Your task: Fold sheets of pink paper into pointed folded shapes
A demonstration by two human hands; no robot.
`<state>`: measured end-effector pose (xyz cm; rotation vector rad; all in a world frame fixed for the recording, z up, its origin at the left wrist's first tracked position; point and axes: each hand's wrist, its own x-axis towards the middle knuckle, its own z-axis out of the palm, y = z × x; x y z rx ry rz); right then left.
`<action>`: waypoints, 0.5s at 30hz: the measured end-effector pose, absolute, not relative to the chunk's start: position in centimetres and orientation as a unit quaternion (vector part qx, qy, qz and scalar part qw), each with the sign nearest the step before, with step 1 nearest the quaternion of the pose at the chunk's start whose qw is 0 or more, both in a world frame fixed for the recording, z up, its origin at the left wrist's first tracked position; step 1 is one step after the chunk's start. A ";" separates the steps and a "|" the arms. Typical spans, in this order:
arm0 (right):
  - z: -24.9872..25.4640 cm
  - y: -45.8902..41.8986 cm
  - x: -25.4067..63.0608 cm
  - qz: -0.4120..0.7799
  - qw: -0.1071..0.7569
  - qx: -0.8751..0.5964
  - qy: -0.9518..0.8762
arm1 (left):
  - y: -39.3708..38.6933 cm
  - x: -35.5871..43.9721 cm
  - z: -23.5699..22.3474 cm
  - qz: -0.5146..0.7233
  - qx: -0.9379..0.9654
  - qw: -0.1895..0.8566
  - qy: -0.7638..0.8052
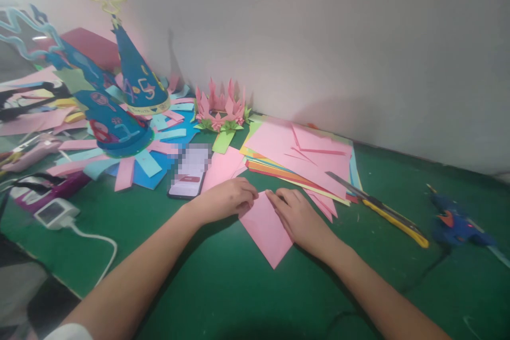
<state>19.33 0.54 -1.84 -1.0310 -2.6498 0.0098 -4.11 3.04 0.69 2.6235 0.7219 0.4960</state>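
A pink paper sheet, folded to a pointed shape, lies on the green table in front of me. My left hand rests on its upper left edge with fingers curled and pressed down on the paper. My right hand lies flat on the sheet's right side, fingers stretched toward the fold. A phone lies just left of my left hand.
A stack of coloured paper sits behind the hands, with a yellow utility knife at its right. A blue glue gun lies far right. Blue paper cones, a pink paper flower and a white charger fill the left.
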 end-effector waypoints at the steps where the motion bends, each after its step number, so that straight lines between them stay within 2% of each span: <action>1: -1.8 0.5 19.3 0.004 0.150 -0.359 -0.921 | 3.0 -4.0 0.8 0.172 0.933 0.185 0.256; 15: -1.7 0.6 19.2 -0.013 0.150 -0.355 -0.923 | 2.8 -3.3 2.0 0.140 0.945 0.144 0.257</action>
